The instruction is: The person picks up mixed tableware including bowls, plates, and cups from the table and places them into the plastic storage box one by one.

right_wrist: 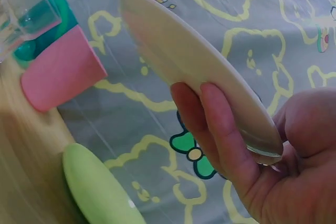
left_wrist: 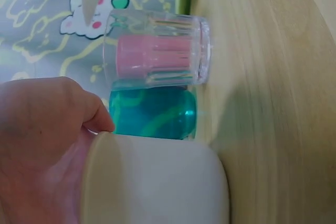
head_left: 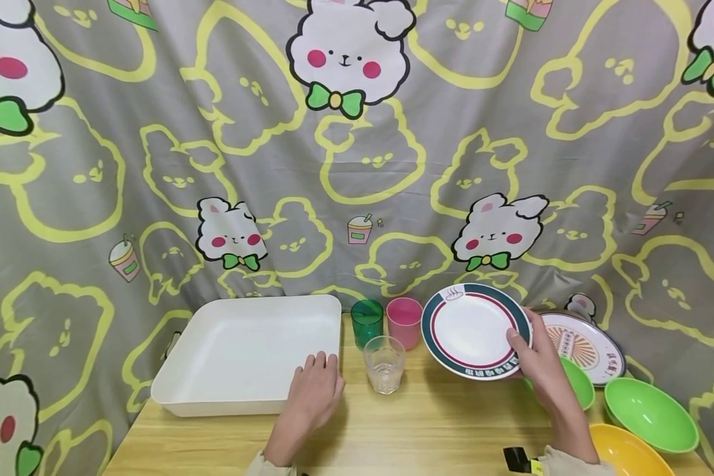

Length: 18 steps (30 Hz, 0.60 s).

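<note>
My right hand [head_left: 538,360] grips a plate [head_left: 470,330] by its right edge, thumb on top and fingers spread underneath. The plate is white with a dark green rim and a red ring, and it is held up off the table, tilted. Its pale underside faces the right wrist view. My left hand [head_left: 318,390] is at the right edge of a white rectangular tray [head_left: 244,357], fingers bent over the rim [left_wrist: 102,145]. Close to its right stands a clear glass [head_left: 385,367], with a green cup [head_left: 367,324] and a pink cup [head_left: 404,322] behind.
On the right lie two green bowls [head_left: 651,413], one partly behind my right wrist, and a yellow bowl [head_left: 625,453]. An oval patterned plate [head_left: 583,347] leans at the back right. A grey cartoon curtain [head_left: 345,172] hangs behind the wooden table [head_left: 393,436].
</note>
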Each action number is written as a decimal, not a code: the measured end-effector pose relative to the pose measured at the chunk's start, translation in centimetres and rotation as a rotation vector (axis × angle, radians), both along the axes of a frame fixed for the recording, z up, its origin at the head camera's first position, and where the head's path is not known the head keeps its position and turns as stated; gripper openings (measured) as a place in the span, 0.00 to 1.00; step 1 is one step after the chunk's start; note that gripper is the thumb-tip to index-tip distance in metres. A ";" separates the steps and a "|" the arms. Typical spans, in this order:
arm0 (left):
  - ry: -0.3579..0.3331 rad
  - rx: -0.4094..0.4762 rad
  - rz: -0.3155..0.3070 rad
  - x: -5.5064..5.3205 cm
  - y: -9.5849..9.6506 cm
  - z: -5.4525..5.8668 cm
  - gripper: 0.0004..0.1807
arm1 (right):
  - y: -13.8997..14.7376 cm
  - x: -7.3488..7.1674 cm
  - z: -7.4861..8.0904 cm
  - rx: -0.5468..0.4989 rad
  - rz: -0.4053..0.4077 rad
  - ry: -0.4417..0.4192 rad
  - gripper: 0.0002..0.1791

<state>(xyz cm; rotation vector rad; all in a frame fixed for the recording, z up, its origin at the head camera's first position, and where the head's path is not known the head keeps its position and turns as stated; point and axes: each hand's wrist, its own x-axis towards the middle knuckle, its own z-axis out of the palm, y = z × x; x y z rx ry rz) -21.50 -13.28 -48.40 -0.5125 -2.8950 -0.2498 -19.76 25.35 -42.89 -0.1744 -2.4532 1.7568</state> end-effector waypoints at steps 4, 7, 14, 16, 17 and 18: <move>-0.013 0.011 -0.011 0.1 0.1 0.2 0.09 | 0.2 -0.2 -0.7 -0.026 -0.022 0.011 0.37; -0.007 0.010 -0.013 0.1 0.2 0.1 0.10 | 0.2 -0.5 -1.2 -0.082 -0.023 0.028 0.36; 0.001 0.003 -0.007 0.2 0.1 0.1 0.10 | -1.3 -0.8 -1.9 -0.264 -0.019 0.044 0.32; 0.006 -0.004 -0.001 0.3 0.0 0.1 0.10 | -1.9 -0.9 -1.9 -0.304 -0.022 0.042 0.32; 0.008 -0.007 0.001 0.3 0.0 0.1 0.10 | -2.2 -0.9 -1.9 -0.325 -0.023 0.038 0.33; 0.011 -0.011 0.000 0.4 0.0 0.1 0.11 | -2.5 -0.9 -1.9 -0.338 -0.025 0.032 0.33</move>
